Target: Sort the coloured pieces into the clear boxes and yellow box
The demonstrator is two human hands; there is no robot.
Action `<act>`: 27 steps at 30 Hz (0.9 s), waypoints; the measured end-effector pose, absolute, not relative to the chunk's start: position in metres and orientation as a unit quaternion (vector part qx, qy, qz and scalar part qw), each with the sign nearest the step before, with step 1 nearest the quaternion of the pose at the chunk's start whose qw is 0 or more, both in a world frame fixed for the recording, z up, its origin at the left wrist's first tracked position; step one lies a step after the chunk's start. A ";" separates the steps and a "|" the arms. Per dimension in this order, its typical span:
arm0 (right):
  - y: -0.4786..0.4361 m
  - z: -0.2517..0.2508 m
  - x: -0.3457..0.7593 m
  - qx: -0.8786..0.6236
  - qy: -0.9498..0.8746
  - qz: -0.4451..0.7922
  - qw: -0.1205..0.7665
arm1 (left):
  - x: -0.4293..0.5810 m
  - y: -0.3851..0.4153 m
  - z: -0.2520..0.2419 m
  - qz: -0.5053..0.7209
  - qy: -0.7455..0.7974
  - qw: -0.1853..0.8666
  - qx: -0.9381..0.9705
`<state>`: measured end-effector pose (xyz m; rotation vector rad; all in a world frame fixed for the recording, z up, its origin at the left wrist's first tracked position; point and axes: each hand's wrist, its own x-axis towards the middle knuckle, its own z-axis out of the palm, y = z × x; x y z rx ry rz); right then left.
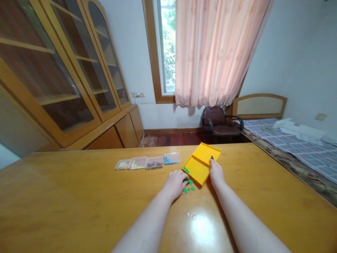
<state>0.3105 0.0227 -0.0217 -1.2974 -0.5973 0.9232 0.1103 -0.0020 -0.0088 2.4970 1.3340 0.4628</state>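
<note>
My right hand [216,173] grips the right edge of a yellow plastic tray [201,170], thumb on top. The tray is tilted, with a ridge dividing it into two compartments. A few small green pieces [186,169] lie in its near left corner. Just left of the tray, my left hand [175,183] is closed, its curled fingertips at a small green piece [190,182] by the tray's lower edge. Part of what the fingers hold is hidden. Several more loose green pieces [185,190] lie on the tabletop beside that hand.
Along the table [79,196] stand clear plastic boxes: one with blue pieces [171,160], one with dark pieces [154,163], and two with pale pieces [138,163]. Beyond the far edge are an office chair [217,121] and a bed [289,137]. A glass-fronted cabinet [86,63] stands left.
</note>
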 end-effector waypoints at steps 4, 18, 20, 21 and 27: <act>0.022 -0.022 0.311 -0.573 -0.264 0.414 0.656 | 0.110 0.000 -0.009 0.156 0.464 0.139 0.861; 0.015 -0.008 0.306 -0.598 -0.273 0.395 0.642 | 0.111 -0.001 -0.010 0.184 0.473 0.095 0.856; 0.014 -0.007 0.305 -0.592 -0.272 0.400 0.644 | 0.112 -0.002 -0.008 0.218 0.471 0.099 0.849; 0.014 -0.007 0.304 -0.589 -0.272 0.403 0.646 | 0.112 -0.002 -0.006 0.241 0.469 0.100 0.844; 0.010 -0.004 0.293 -0.533 -0.307 0.452 0.646 | 0.113 -0.005 -0.001 0.321 0.459 0.101 0.822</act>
